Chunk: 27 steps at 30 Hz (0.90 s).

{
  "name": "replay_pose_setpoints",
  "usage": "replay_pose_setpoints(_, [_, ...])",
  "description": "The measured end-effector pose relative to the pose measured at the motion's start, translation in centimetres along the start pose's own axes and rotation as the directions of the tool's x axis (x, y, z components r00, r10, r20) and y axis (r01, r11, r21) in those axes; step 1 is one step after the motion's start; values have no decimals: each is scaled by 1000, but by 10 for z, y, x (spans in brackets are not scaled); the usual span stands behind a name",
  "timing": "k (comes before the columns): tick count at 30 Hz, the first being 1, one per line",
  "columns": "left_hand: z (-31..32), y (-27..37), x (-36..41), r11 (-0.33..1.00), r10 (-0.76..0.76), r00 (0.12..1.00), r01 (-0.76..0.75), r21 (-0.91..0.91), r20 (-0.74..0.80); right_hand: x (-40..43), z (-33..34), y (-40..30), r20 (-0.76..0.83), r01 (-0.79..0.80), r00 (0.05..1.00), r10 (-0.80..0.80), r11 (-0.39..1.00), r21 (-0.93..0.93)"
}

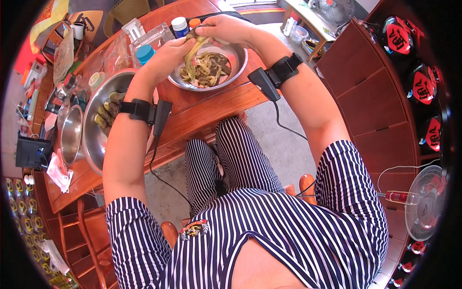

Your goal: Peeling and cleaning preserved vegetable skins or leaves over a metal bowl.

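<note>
A limp, greenish-yellow piece of vegetable (196, 50), seemingly cooked eggplant, hangs between my hands over a metal bowl (241, 67). My left hand (178, 50) pinches it from the left, and my right hand (213, 29) holds its darker upper end. The lower end of the piece reaches down to the torn strips (213, 68) in the bowl. To the left, a larger metal basin (94, 144) holds several whole, dark-and-green pieces (104, 115), partly hidden behind my left forearm.
Behind my hands stand a white-capped bottle (179, 26), an orange-capped bottle (195, 23) and a blue-lidded jar (145, 53). A clear ridged plastic tray (153, 38) lies near them. Another metal bowl (71, 135) leans left of the basin. Cables hang from both wrist-worn devices.
</note>
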<state>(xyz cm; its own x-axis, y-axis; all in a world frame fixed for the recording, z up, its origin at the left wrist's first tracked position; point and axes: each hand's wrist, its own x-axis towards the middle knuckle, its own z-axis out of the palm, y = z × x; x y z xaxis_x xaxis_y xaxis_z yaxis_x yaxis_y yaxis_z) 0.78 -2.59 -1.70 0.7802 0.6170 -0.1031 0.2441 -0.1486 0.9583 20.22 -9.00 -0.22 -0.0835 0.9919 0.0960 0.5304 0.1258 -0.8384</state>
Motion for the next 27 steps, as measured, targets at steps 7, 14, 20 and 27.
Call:
replay_pose_setpoints(7, [12,11,-2,998,8,999,-11,61,48,-1,-2,4,-30,-6,1000,5,1000,-24])
replay_pose_setpoints(14, [7,-5,15,879,39,995,-78,471,92,2,-1,6,-32,-13,999,11,998,-68])
replay_pose_setpoints(20, [7,-6,15,913,42,999,-50,406,28,4,-3,13,-19,-27,999,26,999,-26])
replay_pose_setpoints(27, [7,6,0,999,-5,999,6,-31,45,-3,-3,6,-31,-53,998,55,997,56])
